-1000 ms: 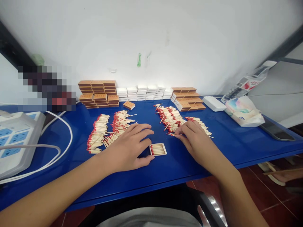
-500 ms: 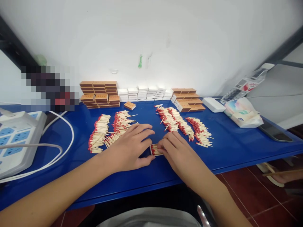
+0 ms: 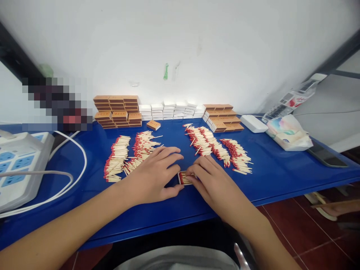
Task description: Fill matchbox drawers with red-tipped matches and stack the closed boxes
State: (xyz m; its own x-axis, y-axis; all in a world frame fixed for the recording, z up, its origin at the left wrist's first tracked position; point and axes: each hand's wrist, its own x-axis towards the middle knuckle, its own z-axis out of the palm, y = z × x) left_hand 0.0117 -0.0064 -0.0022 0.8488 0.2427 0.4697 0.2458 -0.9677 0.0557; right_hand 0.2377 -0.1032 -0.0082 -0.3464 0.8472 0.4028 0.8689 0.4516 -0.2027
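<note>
Where the blue table (image 3: 281, 176) comes nearest, the match tray (image 3: 184, 179) lies between both hands. The left hand (image 3: 152, 176), at its 9 o'clock, is half open and steadies it between thumb and forefinger. The right hand (image 3: 215, 182), at 3 o'clock, lays curled fingertips on the matches inside; whether they pinch any, I cannot tell. Loose match piles (image 3: 213, 144) lie at 12 o'clock.

The tray (image 3: 183, 178) sits before the matches (image 3: 213, 146), boxes (image 3: 116, 110) stacked behind them.
</note>
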